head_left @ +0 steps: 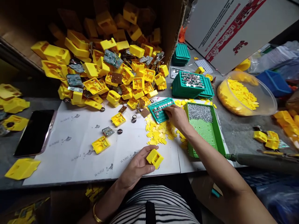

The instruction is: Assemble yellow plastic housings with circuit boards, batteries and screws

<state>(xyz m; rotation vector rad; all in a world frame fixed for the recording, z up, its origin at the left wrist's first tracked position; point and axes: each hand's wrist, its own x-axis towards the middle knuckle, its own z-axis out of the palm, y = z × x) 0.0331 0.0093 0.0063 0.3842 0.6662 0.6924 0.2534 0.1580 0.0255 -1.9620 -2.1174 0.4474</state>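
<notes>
Between the thumb and fingers of my left hand (137, 165) is a yellow plastic housing (154, 158), its cut-out side turned up, held just above the white sheet near the table's front edge. My right hand (177, 115) reaches over a teal tray (161, 109) of small round button cells, fingertips pinched together at its right part. Whether a cell is between those fingertips is hidden. Small flat yellow pieces (158, 132) lie spread below the tray. Left of them are open yellow housings (101, 144) with a wired circuit board (108, 131) and a round black speaker (120, 131).
A big carton (175, 34) spills yellow housings at the back left. A green basket (219, 137) of small metal parts stands right, with stacked teal trays (187, 88) behind. Farther right is a clear bowl (268, 102) of yellow pieces. A phone (35, 132) lies left.
</notes>
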